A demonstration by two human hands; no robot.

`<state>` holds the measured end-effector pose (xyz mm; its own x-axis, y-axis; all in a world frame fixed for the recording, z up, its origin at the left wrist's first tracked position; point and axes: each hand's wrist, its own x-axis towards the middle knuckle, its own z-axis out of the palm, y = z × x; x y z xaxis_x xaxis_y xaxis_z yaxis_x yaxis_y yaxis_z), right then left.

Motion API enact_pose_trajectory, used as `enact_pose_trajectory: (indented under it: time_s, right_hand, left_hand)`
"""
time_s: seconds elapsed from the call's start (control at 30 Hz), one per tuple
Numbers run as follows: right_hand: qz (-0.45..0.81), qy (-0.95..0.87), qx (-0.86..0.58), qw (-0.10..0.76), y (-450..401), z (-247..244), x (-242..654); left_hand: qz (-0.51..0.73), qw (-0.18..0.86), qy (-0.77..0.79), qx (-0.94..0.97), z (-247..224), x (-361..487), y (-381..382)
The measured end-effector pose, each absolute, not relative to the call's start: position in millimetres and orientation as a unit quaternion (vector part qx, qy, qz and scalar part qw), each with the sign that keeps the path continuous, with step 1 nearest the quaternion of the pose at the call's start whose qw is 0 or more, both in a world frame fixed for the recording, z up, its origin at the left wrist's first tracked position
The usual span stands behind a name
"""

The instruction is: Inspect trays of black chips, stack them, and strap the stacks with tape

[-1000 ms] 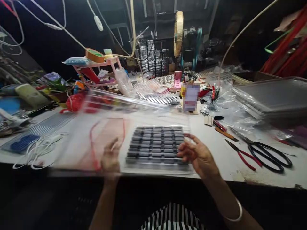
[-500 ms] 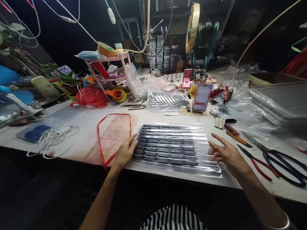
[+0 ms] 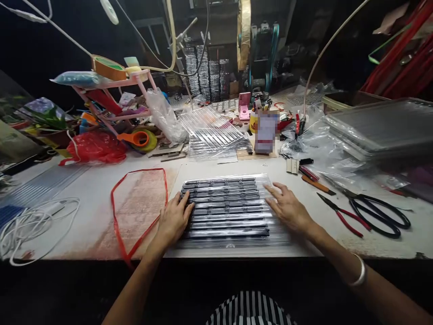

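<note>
Before me on the white table lies a clear ribbed plastic tray (image 3: 233, 243) bearing rows of dark strips (image 3: 226, 210) with fine toothed edges, perhaps electronic parts. My left hand (image 3: 174, 221) rests over the tray's left end, its fingers stretched out onto the ends of the strips. At the right end, my right hand (image 3: 289, 207) is spread with its fingertips on the clear plastic, just past the strips. Neither hand is wrapped round anything. A loop of red ribbon (image 3: 115, 216) lies beside my left hand, its end hanging over the table's front edge.
Red-handled pliers (image 3: 345, 216) and large black-handled scissors (image 3: 382, 214) lie at the right. A white cable (image 3: 43, 225) is coiled at the left. Behind are more clear ribbed trays (image 3: 213, 131), a pink rack (image 3: 111, 83), a blurred-out phone (image 3: 266, 133) and stacked clear plastic (image 3: 382, 131).
My view has turned right. My right hand has come from beside the tray onto its right end, and my left hand has shifted from gripping the left edge to lying over the strips.
</note>
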<state>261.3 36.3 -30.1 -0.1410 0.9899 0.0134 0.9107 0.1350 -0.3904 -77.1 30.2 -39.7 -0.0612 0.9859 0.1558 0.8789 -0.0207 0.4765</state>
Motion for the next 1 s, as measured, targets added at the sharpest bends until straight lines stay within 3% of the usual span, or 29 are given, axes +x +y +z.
enact_pose_trajectory:
  time_s: [0.13, 0.27, 0.5, 0.67, 0.77, 0.9, 1.0]
  right_hand:
    - [0.052, -0.813, -0.578, 0.04, 42, -30, 235]
    - [0.074, -0.862, -0.501, 0.017, 59, -31, 217]
    - [0.081, -0.892, -0.443, 0.044, 73, -33, 221]
    - [0.061, -0.836, -0.54, 0.082, 38, -48, 246]
    - [0.08, -0.824, -0.544, 0.138, 8, -56, 263]
    - [0.122, -0.835, -0.5, 0.195, -34, -49, 300]
    - [0.175, -0.866, -0.444, 0.148, -61, -38, 331]
  left_hand:
    - [0.128, 0.009, 0.677, 0.725, -41, -62, 31]
    - [0.062, 0.07, 0.599, 0.796, -35, -38, 50]
    - [0.02, 0.092, 0.514, 0.852, -22, -35, 64]
    - [0.145, 0.108, 0.649, 0.739, -43, -83, 21]
    - [0.207, 0.129, 0.649, 0.72, -45, -101, -15]
    - [0.141, 0.153, 0.582, 0.786, -28, -112, -64]
    - [0.079, 0.112, 0.528, 0.838, -29, -118, -93]
